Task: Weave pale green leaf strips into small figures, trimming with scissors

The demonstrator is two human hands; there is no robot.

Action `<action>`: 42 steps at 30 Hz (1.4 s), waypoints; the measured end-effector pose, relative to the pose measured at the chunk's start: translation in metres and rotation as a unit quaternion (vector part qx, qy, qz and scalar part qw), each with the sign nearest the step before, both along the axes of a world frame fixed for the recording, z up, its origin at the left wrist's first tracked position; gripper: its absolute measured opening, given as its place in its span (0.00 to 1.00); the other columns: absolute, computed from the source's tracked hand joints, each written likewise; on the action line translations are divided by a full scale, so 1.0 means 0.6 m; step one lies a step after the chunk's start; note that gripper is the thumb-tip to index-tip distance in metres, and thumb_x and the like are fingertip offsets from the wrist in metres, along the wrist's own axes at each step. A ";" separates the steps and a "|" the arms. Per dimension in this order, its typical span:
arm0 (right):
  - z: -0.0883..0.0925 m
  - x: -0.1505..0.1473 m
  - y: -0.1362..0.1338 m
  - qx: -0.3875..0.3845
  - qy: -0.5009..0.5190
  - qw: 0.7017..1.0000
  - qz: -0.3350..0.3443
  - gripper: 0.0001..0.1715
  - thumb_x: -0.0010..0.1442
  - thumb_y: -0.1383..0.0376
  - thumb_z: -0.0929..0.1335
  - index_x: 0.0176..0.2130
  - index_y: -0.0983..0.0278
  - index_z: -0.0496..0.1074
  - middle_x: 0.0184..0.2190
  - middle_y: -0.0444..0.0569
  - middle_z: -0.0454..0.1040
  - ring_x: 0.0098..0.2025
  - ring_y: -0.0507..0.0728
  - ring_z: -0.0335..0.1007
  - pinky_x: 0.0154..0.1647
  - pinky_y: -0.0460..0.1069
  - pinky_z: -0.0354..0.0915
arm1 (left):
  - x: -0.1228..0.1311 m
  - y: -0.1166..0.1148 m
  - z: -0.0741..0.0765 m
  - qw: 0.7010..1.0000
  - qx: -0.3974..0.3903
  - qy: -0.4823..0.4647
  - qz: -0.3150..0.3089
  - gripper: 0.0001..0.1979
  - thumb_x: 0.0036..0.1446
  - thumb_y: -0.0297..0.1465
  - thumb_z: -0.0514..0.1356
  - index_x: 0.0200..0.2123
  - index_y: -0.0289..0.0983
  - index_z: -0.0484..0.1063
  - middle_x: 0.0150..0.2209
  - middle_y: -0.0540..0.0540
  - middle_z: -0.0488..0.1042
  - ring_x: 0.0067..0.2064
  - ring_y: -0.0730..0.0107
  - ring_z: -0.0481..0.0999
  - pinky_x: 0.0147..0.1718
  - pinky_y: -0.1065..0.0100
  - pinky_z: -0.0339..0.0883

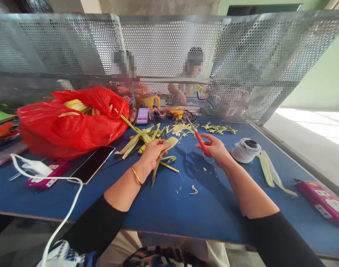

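My left hand [154, 152] pinches a pale green corn husk strip [171, 142], whose broad end points right. Below that hand, more narrow husk strips [169, 167] hang or lie over the blue table; which of them it holds is unclear. In my right hand [215, 148] are what look like scissors with red handles [202, 144], their metal end pointing away and to the left. The scissors are apart from the husk. Behind my left hand lies a heap of husk leaves [141, 138]. Trimmed husk bits [182, 128] are scattered beyond both hands.
A red plastic bag [75, 126] with husks inside stands at left, near a phone [93, 165], a white cable [72, 207] and a purple power strip [54, 174]. At right are a thread cone [246, 150] and another power strip [322, 200]. A perforated metal screen [169, 44] separates people opposite.
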State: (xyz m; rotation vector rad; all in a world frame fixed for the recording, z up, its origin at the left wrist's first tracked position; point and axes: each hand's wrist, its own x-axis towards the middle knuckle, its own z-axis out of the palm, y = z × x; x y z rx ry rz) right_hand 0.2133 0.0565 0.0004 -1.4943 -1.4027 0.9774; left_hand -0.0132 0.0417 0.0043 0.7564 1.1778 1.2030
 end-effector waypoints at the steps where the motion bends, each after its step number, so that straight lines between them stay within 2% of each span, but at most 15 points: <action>1: 0.003 -0.003 -0.004 -0.019 0.021 0.999 0.026 0.35 0.39 0.60 0.74 0.48 0.65 0.70 0.17 0.35 0.64 0.16 0.48 0.55 0.17 0.46 0.52 | -0.002 0.002 0.001 1.000 0.003 0.000 0.002 0.15 0.42 0.21 0.71 0.25 0.35 0.66 0.18 0.56 0.67 0.15 0.83 0.64 0.13 0.79 0.48; 3: 0.011 -0.011 -0.015 -0.038 0.035 0.996 0.071 0.33 0.38 0.58 0.75 0.45 0.64 0.72 0.15 0.32 0.60 0.14 0.46 0.50 0.15 0.45 0.47 | -0.007 0.004 0.003 1.000 0.008 -0.002 0.004 0.17 0.42 0.21 0.71 0.25 0.36 0.64 0.17 0.57 0.66 0.15 0.83 0.64 0.13 0.79 0.48; 4: 0.015 -0.014 -0.021 -0.037 0.039 0.994 0.090 0.33 0.38 0.57 0.75 0.45 0.64 0.72 0.15 0.32 0.60 0.14 0.46 0.50 0.15 0.45 0.46 | -0.009 0.005 0.005 1.000 0.008 -0.003 0.009 0.17 0.42 0.21 0.71 0.25 0.36 0.64 0.17 0.57 0.66 0.15 0.83 0.64 0.13 0.79 0.47; 7: 0.030 -0.024 -0.037 -0.041 0.038 0.989 0.137 0.33 0.39 0.55 0.76 0.44 0.64 0.72 0.17 0.34 0.62 0.17 0.47 0.55 0.17 0.45 0.51 | -0.016 0.009 0.012 0.999 0.008 -0.003 0.033 0.18 0.42 0.21 0.71 0.27 0.37 0.63 0.18 0.57 0.67 0.15 0.83 0.64 0.13 0.80 0.48; 10: 0.038 -0.030 -0.047 -0.050 0.018 0.981 0.189 0.34 0.40 0.48 0.76 0.41 0.64 0.71 0.18 0.35 0.62 0.20 0.48 0.58 0.20 0.45 0.56 | -0.024 0.014 0.017 0.998 0.009 -0.004 0.059 0.18 0.42 0.21 0.71 0.27 0.37 0.63 0.18 0.56 0.69 0.15 0.83 0.65 0.13 0.81 0.50; 13: 0.039 -0.033 -0.052 -0.048 -0.016 0.967 0.250 0.35 0.41 0.42 0.74 0.38 0.64 0.70 0.20 0.36 0.62 0.23 0.48 0.57 0.23 0.46 0.57 | -0.030 0.016 0.020 0.998 0.013 -0.007 0.058 0.16 0.42 0.20 0.70 0.26 0.36 0.64 0.17 0.56 0.69 0.15 0.84 0.63 0.13 0.81 0.49; 16: 0.035 -0.037 -0.054 -0.053 -0.053 0.957 0.279 0.36 0.43 0.40 0.73 0.39 0.64 0.70 0.20 0.36 0.61 0.23 0.48 0.56 0.23 0.46 0.57 | -0.029 0.014 0.021 0.999 0.012 -0.010 0.048 0.16 0.43 0.19 0.70 0.26 0.36 0.65 0.16 0.57 0.68 0.14 0.84 0.63 0.12 0.81 0.49; 23: 0.021 -0.049 -0.056 -0.028 -0.071 0.960 0.269 0.33 0.47 0.38 0.70 0.35 0.64 0.71 0.18 0.36 0.58 0.20 0.48 0.55 0.21 0.46 0.54 | -0.021 0.013 0.014 1.000 0.013 0.001 0.028 0.14 0.46 0.17 0.67 0.25 0.36 0.64 0.18 0.54 0.70 0.13 0.82 0.63 0.12 0.79 0.51; 34: 0.015 -0.055 -0.051 -0.046 -0.098 0.966 0.235 0.37 0.44 0.35 0.69 0.33 0.65 0.71 0.15 0.35 0.54 0.18 0.47 0.48 0.20 0.46 0.48 | -0.019 0.018 0.009 1.000 -0.001 0.000 0.022 0.14 0.45 0.17 0.67 0.24 0.35 0.64 0.17 0.55 0.67 0.13 0.82 0.62 0.12 0.80 0.49; 37: 0.014 -0.056 -0.050 -0.038 -0.101 0.968 0.226 0.36 0.43 0.35 0.70 0.31 0.65 0.71 0.15 0.34 0.53 0.19 0.46 0.46 0.21 0.46 0.46 | -0.020 0.020 0.008 1.000 0.000 -0.001 0.022 0.16 0.43 0.18 0.69 0.24 0.36 0.63 0.17 0.56 0.67 0.13 0.82 0.62 0.12 0.80 0.50; 42: 0.012 -0.057 -0.047 -0.014 -0.133 0.968 0.211 0.37 0.42 0.33 0.69 0.27 0.64 0.70 0.16 0.36 0.53 0.20 0.47 0.47 0.23 0.47 0.48 | -0.020 0.019 0.006 1.000 -0.005 0.002 0.015 0.14 0.45 0.18 0.67 0.24 0.36 0.64 0.16 0.56 0.66 0.13 0.81 0.63 0.12 0.79 0.51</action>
